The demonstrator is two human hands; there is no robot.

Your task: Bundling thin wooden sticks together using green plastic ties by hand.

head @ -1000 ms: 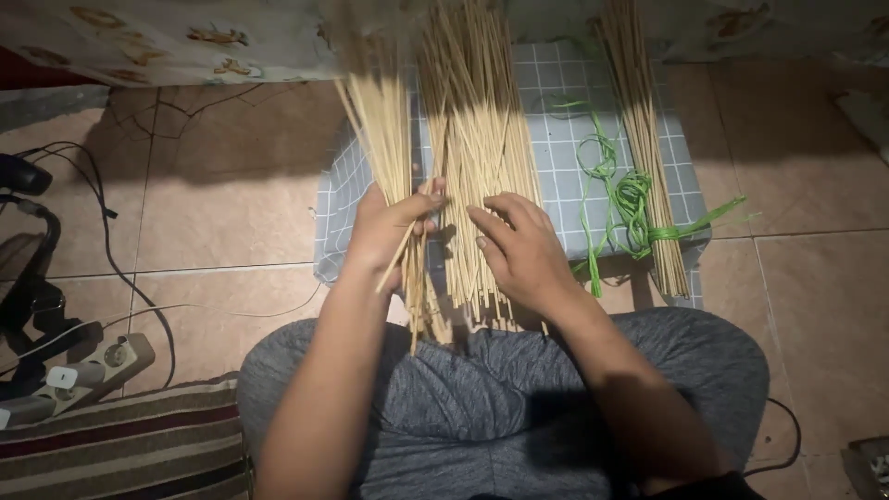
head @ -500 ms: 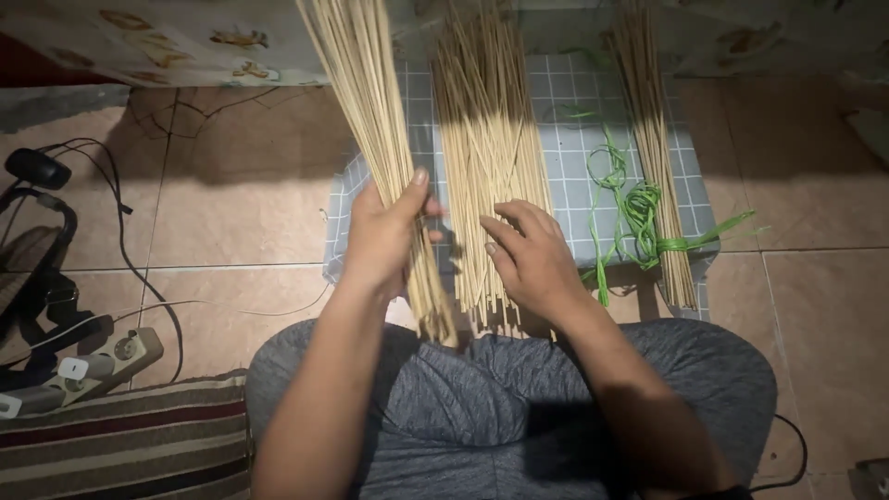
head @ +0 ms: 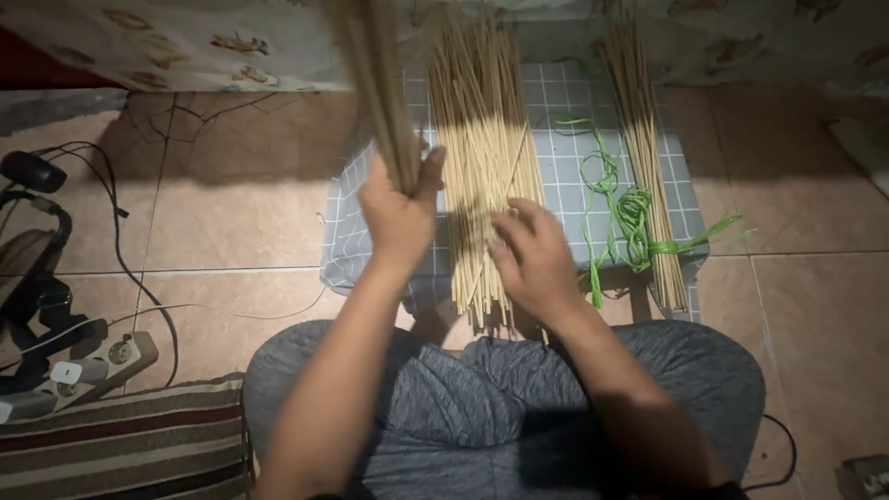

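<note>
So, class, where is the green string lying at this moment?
In the head view, the green string lies on the checked cloth, right of centre, between the big pile of sticks under the right hand and the thinner stick bundle.

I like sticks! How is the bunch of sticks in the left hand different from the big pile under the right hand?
The bunch is gripped by the left hand, lifted and blurred; the pile lies flat on the checked cloth under the right hand. The bunch looks thinner, the pile wider. Both are pale, thin sticks.
</note>
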